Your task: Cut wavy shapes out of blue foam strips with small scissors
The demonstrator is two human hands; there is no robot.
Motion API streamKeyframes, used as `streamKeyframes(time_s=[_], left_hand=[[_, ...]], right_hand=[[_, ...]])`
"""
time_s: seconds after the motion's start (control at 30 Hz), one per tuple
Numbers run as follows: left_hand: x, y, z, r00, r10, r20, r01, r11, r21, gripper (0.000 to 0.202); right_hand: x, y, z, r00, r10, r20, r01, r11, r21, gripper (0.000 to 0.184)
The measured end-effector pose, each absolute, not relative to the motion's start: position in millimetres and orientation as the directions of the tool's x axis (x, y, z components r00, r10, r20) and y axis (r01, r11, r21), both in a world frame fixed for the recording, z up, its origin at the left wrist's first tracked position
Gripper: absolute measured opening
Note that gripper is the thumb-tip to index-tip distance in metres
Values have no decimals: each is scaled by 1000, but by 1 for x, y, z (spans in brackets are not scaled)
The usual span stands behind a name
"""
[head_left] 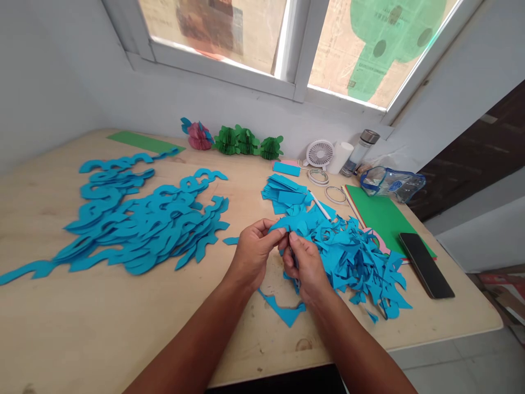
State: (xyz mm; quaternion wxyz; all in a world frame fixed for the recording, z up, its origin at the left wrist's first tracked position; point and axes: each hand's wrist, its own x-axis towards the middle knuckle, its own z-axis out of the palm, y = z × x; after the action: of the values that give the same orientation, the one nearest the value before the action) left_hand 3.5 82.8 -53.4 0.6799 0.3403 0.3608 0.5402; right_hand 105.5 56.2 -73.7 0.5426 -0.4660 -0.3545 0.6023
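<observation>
My left hand (253, 253) and my right hand (305, 265) meet over the middle of a wooden table (102, 323). Both pinch a piece of blue paper (287, 223) between fingers and thumbs. Right behind them lies a heap of blue paper scraps (356, 257). One loose blue offcut (285, 312) rests on the table under my wrists. A wide spread of cut blue curly shapes (139, 224) covers the table to the left. A small stack of uncut blue rectangles (285, 194) sits beyond the hands, with a white pen (320, 206) beside it.
A black phone (425, 265) lies on green and pink sheets (381, 216) at the right. At the back stand a small white fan (320, 153), tape rolls (319, 176), a bottle (361, 150), a clear pouch (391, 183) and green and pink paper decorations (241, 141).
</observation>
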Motion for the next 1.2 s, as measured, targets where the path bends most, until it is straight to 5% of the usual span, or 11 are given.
streamKeyframes(time_s=[0.57,1.2], left_hand=[[-1,87,-53,158,975,-158,-577,221,787,15],[-19,93,-43,175,978,-116,-167,145,975,14]], right_hand=[[106,57,-70,46,978,-205,-266,-186,-946,42],[110,60,-68,29,980,-196,-243,-184,-952,44]])
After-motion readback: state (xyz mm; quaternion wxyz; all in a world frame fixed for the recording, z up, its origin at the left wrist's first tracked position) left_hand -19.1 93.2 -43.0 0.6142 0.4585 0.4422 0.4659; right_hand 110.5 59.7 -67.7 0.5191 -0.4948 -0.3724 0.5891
